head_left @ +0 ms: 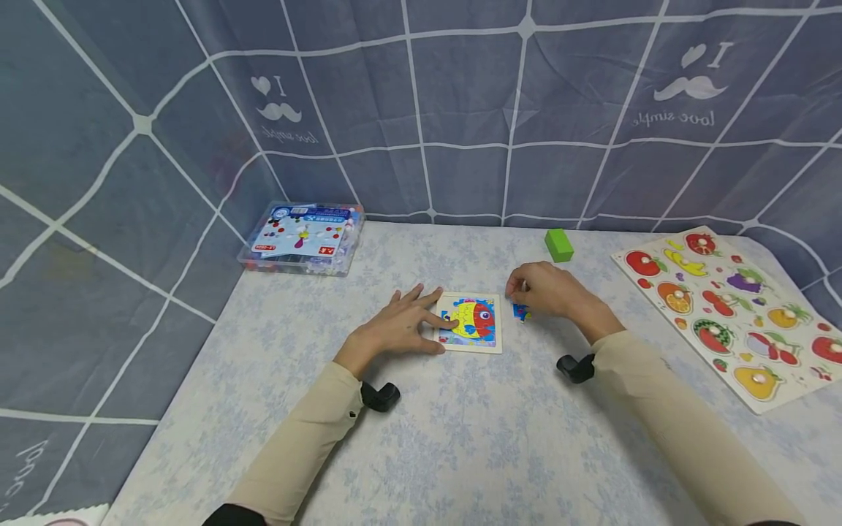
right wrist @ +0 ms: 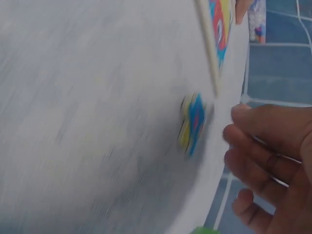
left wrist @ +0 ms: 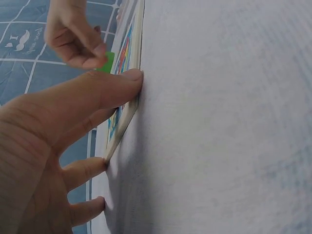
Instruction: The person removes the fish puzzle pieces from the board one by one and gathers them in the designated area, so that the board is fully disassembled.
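Observation:
A small wooden jigsaw puzzle point(head_left: 468, 321) with a yellow and red fish on blue lies in a pale frame at the table's middle. My left hand point(head_left: 409, 321) rests on its left side, fingers spread, one fingertip on the picture and the thumb at the near edge. To the right of the frame lies a loose blue puzzle piece point(right wrist: 196, 122) with yellow edges, blurred in the right wrist view. My right hand point(head_left: 549, 290) hovers just over it with loosely bent fingers point(right wrist: 258, 151). I see nothing between them, and they stand apart from the piece.
A green block point(head_left: 558, 245) sits behind my right hand. At the back left is a clear plastic case point(head_left: 300, 239) with a printed label. A large fruit puzzle board point(head_left: 730, 307) lies at the right. A grey-blue curtain point(head_left: 470, 109) hangs behind the table point(head_left: 460, 446).

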`<action>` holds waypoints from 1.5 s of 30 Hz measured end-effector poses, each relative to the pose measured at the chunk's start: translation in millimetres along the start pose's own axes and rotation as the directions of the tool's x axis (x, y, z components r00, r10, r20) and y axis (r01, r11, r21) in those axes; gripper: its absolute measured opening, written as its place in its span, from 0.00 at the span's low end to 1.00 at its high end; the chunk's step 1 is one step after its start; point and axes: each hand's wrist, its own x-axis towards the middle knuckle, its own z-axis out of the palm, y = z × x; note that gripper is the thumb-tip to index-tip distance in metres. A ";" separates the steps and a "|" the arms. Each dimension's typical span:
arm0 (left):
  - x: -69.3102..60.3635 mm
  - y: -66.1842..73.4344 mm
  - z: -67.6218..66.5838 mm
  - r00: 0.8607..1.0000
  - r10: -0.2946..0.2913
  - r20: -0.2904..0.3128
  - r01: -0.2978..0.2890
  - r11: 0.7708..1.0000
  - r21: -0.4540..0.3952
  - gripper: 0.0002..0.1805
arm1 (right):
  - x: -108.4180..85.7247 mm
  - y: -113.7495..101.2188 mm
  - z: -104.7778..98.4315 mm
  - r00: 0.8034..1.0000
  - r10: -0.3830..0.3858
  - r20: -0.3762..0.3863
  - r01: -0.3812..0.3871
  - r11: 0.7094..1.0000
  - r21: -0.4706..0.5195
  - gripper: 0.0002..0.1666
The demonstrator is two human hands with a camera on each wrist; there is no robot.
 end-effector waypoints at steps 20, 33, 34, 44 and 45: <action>-3.2 -2.3 -0.4 0.999 -0.002 0.032 0.001 0.999 0.045 0.29 | 20.5 -45.6 31.8 0.967 -0.218 0.135 0.221 0.975 -0.013 0.24; 0.3 -0.8 -0.6 1.000 0.017 0.020 -0.018 0.999 0.039 0.28 | 21.3 -46.4 28.1 0.970 -0.215 0.116 0.210 0.976 0.050 0.23; 0.2 -0.4 -0.9 1.000 0.016 0.021 -0.017 0.999 0.038 0.28 | 21.7 -46.4 28.1 0.970 -0.216 0.116 0.210 0.976 0.057 0.22; -0.8 -0.7 -0.9 1.000 0.011 0.018 -0.012 0.999 0.032 0.28 | 21.6 -53.5 26.7 0.970 -0.201 0.138 0.189 0.977 0.095 0.19; -1.1 -0.8 -0.8 1.000 0.012 0.020 -0.012 0.999 0.032 0.28 | 21.4 -54.1 26.9 0.970 -0.200 0.138 0.188 0.978 0.093 0.19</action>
